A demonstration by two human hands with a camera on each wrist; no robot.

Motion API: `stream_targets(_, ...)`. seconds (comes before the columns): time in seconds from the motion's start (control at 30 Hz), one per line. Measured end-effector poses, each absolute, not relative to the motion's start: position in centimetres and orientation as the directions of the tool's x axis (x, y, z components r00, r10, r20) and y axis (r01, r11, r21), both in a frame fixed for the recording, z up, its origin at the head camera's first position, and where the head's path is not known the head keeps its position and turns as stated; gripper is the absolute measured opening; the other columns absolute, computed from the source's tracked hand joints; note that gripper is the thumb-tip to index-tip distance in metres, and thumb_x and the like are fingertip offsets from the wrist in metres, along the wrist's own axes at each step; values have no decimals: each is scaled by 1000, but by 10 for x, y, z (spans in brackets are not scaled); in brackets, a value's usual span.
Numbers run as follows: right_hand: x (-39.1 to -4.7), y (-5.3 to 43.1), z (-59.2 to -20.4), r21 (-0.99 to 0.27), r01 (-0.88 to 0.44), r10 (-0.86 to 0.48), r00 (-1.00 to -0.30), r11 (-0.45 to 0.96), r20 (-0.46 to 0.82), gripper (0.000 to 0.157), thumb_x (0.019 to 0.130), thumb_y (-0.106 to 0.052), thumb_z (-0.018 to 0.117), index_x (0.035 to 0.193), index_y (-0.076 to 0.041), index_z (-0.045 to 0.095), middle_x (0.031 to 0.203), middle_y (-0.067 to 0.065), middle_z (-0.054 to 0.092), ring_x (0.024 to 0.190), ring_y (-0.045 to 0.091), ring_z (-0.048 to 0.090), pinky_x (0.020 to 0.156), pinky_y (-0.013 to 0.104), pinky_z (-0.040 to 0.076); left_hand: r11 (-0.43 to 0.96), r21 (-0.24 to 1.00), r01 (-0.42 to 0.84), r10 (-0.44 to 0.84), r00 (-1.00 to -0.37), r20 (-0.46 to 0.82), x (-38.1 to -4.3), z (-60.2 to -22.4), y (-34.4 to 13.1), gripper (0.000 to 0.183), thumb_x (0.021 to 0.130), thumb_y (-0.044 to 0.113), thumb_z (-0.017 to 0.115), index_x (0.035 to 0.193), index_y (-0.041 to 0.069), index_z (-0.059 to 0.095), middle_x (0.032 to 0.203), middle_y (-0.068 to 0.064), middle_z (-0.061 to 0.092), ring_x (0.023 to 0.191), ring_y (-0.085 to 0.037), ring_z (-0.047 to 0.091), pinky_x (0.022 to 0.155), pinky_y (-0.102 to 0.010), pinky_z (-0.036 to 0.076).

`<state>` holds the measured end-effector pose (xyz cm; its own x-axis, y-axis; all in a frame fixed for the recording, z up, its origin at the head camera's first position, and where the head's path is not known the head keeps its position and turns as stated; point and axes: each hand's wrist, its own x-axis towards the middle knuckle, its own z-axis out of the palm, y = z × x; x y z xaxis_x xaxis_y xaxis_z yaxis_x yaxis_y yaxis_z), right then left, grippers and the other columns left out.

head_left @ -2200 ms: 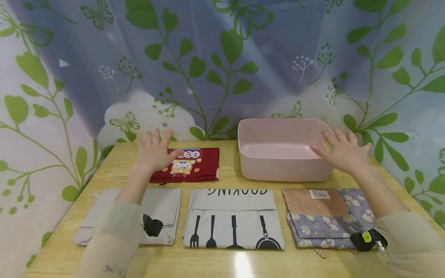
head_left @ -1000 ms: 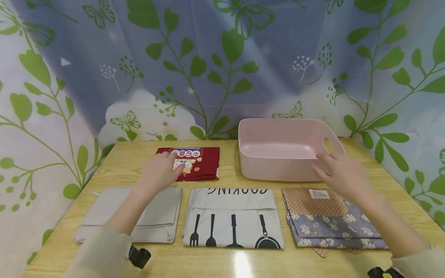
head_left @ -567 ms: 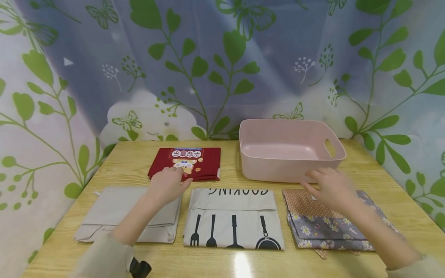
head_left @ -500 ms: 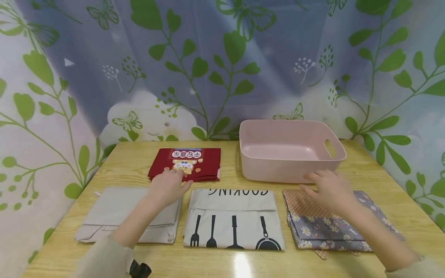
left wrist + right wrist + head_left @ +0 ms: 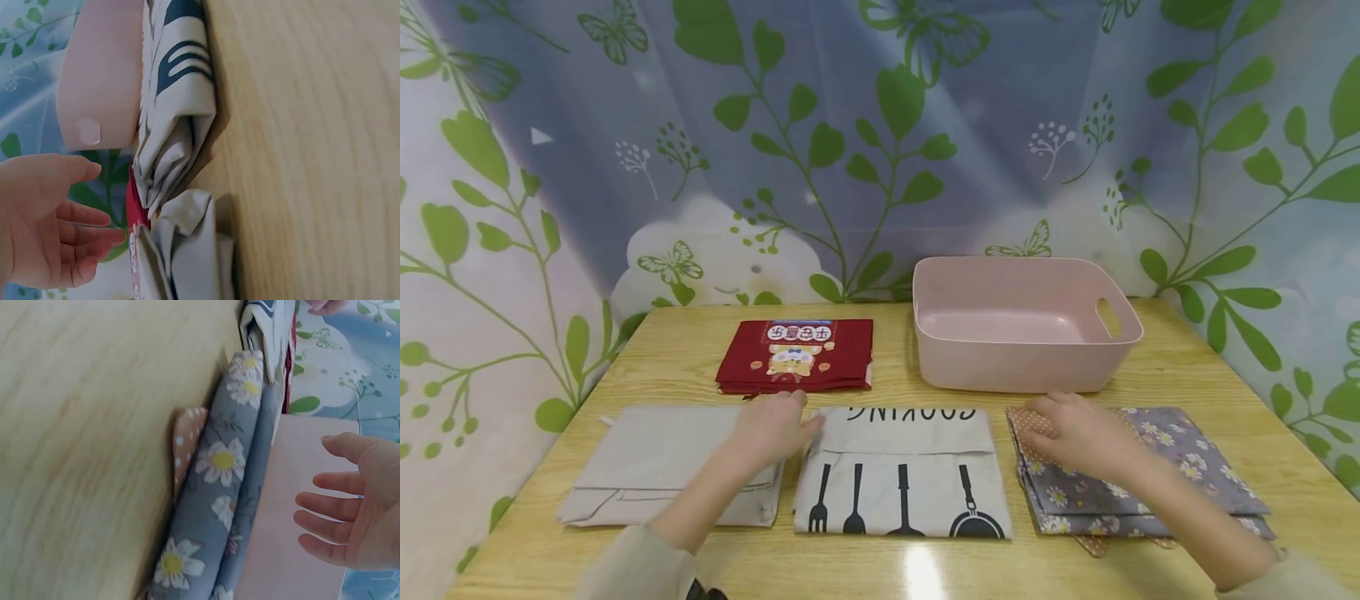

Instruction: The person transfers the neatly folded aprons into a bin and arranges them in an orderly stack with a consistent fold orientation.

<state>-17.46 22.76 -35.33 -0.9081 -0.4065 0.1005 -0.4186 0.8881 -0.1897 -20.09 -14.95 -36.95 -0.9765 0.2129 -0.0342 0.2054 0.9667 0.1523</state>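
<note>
My left hand [image 5: 769, 429] hovers over the gap between a folded plain grey cloth [image 5: 655, 450] and a folded white cloth [image 5: 902, 475] printed with COOKING and kitchen utensils. Its fingers are relaxed and bent a little; the left wrist view shows nothing in the palm. My right hand [image 5: 1078, 433] hangs above a folded grey daisy-print cloth [image 5: 1195, 467] with a dotted brown panel. In the right wrist view its fingers [image 5: 328, 506] are spread and hold nothing, above the cloth's thick folded edge. Beyond my left hand lies a folded red cloth [image 5: 842, 350] with a cartoon animal.
A pink plastic bin [image 5: 1015, 367] with handle holes stands at the back right, with nothing visible inside. The wooden table [image 5: 850, 575] meets a leaf-patterned curtain [image 5: 850, 125] at the back. The three front cloths lie in a row.
Both hands have drawn back toward the body, the left from over the red cloth, the right from beside the bin. Their spread fingers have relaxed. Cloths and bin stay in place.
</note>
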Motion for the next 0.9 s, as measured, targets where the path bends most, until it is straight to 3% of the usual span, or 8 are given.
stream_targets(0.13,-172,223,-358,-215,-438,-434,-898,873,68,47,85,-31,66,119,0,58,114,21,59,100,39,57,82,54,47,955,201,216,229,-973,-41,-195,-373,-146,42,88,37,60,103,-2,62,77,-7,59,66,-19,51,54,-34,46)
stream_targets(0.33,-170,217,-366,-239,-452,-455,-889,860,46,51,83,-29,68,121,3,56,116,23,58,104,40,55,87,54,45,944,261,203,223,-974,-49,-187,-377,-142,43,87,34,63,110,-2,61,92,-11,63,73,-19,52,62,-36,49)
stream_targets(0.63,-163,206,-376,-30,-515,-512,-856,857,68,46,78,-36,72,108,-1,63,108,16,60,102,37,55,88,51,45,949,216,229,242,-970,-33,-181,-382,-137,45,85,34,65,109,-4,61,90,-15,64,75,-24,56,67,-41,52)
stream_targets(0.9,-161,198,-382,-15,-491,-489,-869,871,72,44,82,-38,67,108,-3,64,113,23,59,103,41,54,88,60,41,957,167,237,247,-968,-38,-179,-386,-134,48,85,35,65,110,-5,60,84,-14,59,69,-21,50,59,-37,49)
